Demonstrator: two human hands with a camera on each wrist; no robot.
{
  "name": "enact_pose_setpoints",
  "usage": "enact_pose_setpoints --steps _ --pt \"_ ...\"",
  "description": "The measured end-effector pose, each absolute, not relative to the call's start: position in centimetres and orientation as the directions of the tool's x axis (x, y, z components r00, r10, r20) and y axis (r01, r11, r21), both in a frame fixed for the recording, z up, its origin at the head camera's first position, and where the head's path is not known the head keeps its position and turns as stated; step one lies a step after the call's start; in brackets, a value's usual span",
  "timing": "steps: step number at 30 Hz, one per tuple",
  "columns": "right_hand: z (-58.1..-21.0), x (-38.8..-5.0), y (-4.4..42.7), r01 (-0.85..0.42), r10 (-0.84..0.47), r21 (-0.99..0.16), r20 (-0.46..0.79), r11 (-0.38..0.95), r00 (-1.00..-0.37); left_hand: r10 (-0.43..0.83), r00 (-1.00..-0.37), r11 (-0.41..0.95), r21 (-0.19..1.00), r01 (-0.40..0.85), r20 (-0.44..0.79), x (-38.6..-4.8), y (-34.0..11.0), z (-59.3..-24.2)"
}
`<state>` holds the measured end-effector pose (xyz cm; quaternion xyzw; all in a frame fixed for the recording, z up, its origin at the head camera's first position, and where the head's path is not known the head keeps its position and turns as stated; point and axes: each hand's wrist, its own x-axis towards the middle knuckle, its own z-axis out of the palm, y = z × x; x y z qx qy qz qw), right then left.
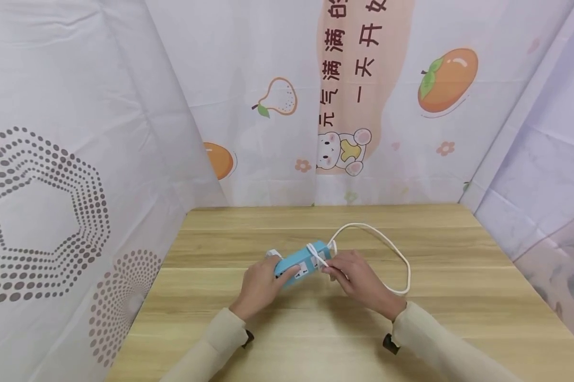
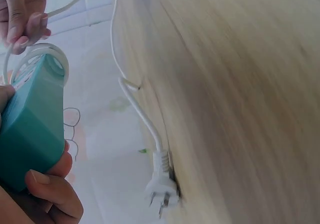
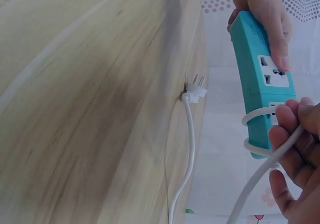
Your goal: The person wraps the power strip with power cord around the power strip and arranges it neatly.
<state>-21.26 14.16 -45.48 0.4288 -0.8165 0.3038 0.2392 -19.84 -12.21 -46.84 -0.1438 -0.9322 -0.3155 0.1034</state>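
A teal power strip (image 1: pixel 294 260) with white sockets is held above the table by the left hand (image 1: pixel 260 286), its thumb across the socket face and fingers beneath. White cable (image 3: pixel 257 113) loops around the strip's far end. Between thumb and fingers the right hand (image 1: pixel 358 278) pinches the cable beside that end, also visible in the right wrist view, where the right hand (image 3: pixel 300 159) is close up. The white plug (image 2: pixel 162 184) rests on the wooden surface behind the strip.
The wooden table (image 1: pixel 210 307) is backed by a printed white curtain (image 1: pixel 268 48), with more curtain at both sides. A long arc of cable (image 1: pixel 397 249) lies to the right of the strip, curving behind the right hand.
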Motion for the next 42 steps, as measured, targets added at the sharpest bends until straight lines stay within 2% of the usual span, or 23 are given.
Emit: enact_pose_setpoints --steps 9,19,29,34,42 --pt "-46.1 -21.0 14.9 -0.828 -0.564 -0.332 0.613 0.452 -0.553 0.194 -0.961 0.696 0.663 0.276 0.196 -19.7 -11.8 -46.8" --pt "-46.6 -21.1 15.2 -0.840 -0.588 -0.356 0.601 0.409 -0.541 0.188 -0.973 0.645 0.730 0.225 0.134 -19.9 -12.2 -47.4" --pt "-47.3 -21.2 15.8 -0.793 -0.590 -0.383 0.529 0.475 -0.609 0.171 -0.983 0.495 0.858 0.140 0.061 -20.3 -12.5 -46.6" --pt "-47.8 -21.3 15.8 -0.797 -0.598 -0.372 0.527 0.477 -0.604 0.213 -0.975 0.411 0.900 0.146 0.060 -20.2 -13.1 -45.8" --pt "-48.6 -21.5 15.8 -0.818 -0.617 -0.353 0.537 0.454 -0.575 0.336 -0.942 0.368 0.916 0.158 0.027 -19.7 -13.9 -46.4"
